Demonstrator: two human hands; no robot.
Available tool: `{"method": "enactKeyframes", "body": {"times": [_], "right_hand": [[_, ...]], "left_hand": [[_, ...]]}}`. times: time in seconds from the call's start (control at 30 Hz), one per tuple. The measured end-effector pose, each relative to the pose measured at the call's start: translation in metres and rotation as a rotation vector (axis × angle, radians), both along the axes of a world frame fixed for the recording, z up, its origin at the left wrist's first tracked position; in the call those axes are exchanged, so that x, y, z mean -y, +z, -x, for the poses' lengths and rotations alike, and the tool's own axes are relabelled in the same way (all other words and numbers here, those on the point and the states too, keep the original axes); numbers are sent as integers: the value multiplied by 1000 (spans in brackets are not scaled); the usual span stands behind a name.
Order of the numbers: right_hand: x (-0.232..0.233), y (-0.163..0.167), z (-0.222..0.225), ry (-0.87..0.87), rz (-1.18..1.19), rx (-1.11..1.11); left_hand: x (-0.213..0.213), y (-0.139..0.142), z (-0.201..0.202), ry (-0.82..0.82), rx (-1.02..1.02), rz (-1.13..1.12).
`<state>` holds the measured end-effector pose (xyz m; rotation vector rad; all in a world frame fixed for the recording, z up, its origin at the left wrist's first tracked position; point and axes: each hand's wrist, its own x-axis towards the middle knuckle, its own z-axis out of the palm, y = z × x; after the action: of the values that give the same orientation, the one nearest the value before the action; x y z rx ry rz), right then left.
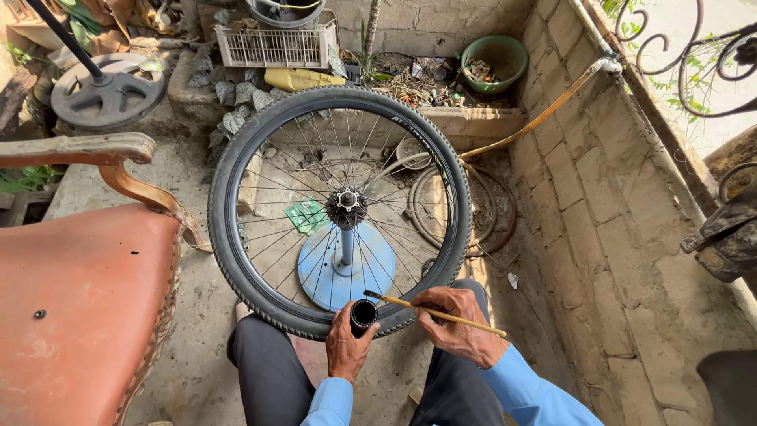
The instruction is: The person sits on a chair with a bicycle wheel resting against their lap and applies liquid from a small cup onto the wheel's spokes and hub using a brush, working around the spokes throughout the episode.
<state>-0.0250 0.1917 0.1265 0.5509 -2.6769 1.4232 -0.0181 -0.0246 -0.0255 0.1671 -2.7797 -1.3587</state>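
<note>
A spoked bicycle wheel with a black tyre (pixel 236 260) lies flat on a blue stand (pixel 323 272) in front of my knees. My left hand (pixel 345 343) grips a small black round pot (pixel 363 315) held against the tyre's near edge. My right hand (pixel 451 322) pinches a thin yellow-handled brush (pixel 441 315) whose dark tip rests at the pot's mouth. The wheel's hub (pixel 347 207) sits at the centre of the spokes.
A worn red-brown chair (pixel 75 308) fills the left side. A stone wall (pixel 607 221) runs along the right. Behind the wheel lie a loose rim (pixel 430 207), a hose (pixel 544 117), a white crate (pixel 276 46), a green basin (pixel 495 61) and a weight plate (pixel 106 96).
</note>
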Motion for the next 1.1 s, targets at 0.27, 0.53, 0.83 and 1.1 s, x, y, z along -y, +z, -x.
{"method": "enactKeyframes", "body": {"times": [0.27,0.53,0.83,1.1], "right_hand": [[15,-13,-2,90,-75,32],[24,-20,-1,99,-106,80],[27,-24,1,92,-162,104],[25,-22,1,84,-141,108]], "left_hand": [[0,3,-1,-13,39,-27],[3,-3,-2,-58,52,22],[3,-3,-2,-66,27,21],[5,-3,-2,-75,20,13]]}}
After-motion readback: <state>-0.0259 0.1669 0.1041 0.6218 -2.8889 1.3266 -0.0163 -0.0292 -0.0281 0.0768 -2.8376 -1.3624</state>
